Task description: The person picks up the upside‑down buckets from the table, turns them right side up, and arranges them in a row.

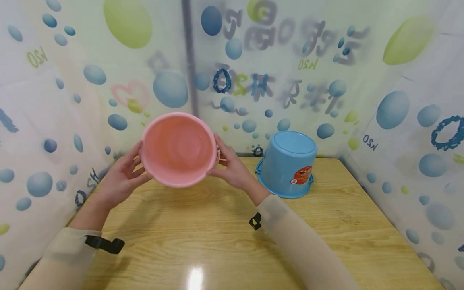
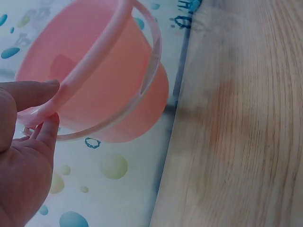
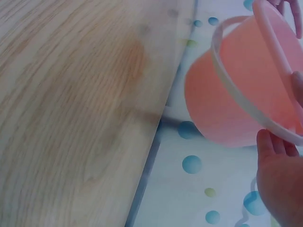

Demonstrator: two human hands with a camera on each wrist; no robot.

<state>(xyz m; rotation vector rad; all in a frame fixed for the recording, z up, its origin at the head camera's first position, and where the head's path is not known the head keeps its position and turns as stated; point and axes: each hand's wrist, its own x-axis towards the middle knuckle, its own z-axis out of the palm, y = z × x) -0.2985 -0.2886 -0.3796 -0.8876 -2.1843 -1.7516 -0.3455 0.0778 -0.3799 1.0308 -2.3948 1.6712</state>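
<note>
Both hands hold a pink bucket [image 1: 181, 151] up over the table, its mouth tilted toward the head camera. My left hand [image 1: 121, 177] grips the rim at its left side; in the left wrist view the thumb [image 2: 35, 92] lies over the rim and the fingers are under it. On the opposite side my right hand [image 1: 232, 167] grips the rim, thumb in front and fingers behind. The bucket's pale handle [image 3: 236, 94] hangs below the rim along the outside wall. Inside, the bucket shows only its pink bottom and walls.
A blue bucket [image 1: 288, 165] stands upside down on the wooden table [image 1: 217, 225], right of the right hand, with a red label on its side. Patterned curtain-like walls [image 1: 232, 80] with blue and green spots enclose the table at the back and sides.
</note>
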